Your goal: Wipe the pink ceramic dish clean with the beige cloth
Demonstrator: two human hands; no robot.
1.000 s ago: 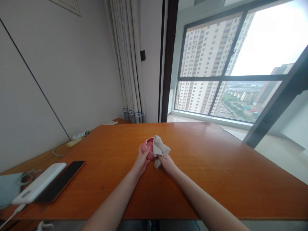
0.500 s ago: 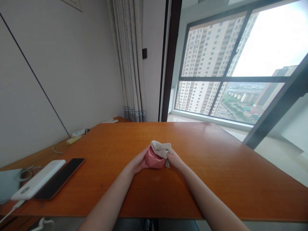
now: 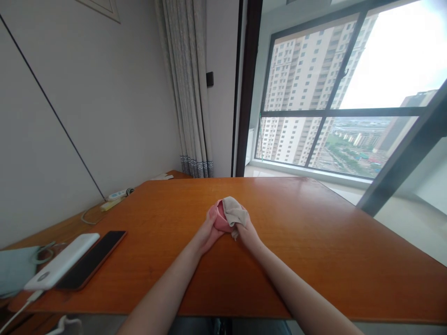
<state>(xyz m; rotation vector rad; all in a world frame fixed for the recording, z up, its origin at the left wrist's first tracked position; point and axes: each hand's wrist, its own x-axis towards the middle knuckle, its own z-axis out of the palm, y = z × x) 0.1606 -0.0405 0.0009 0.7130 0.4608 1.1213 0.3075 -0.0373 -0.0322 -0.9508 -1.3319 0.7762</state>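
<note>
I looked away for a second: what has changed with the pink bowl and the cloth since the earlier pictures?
The pink bowl, upright half a second ago, is tipped with its opening turned away again, as a second ago. The left hand still cradles it; the right hand keeps the grey cloth pressed at its rim. The phone and power bank on the table stayed put.

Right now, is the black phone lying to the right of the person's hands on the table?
No, the black phone lies near the table's left edge beside a white power bank, left of both hands.
</note>
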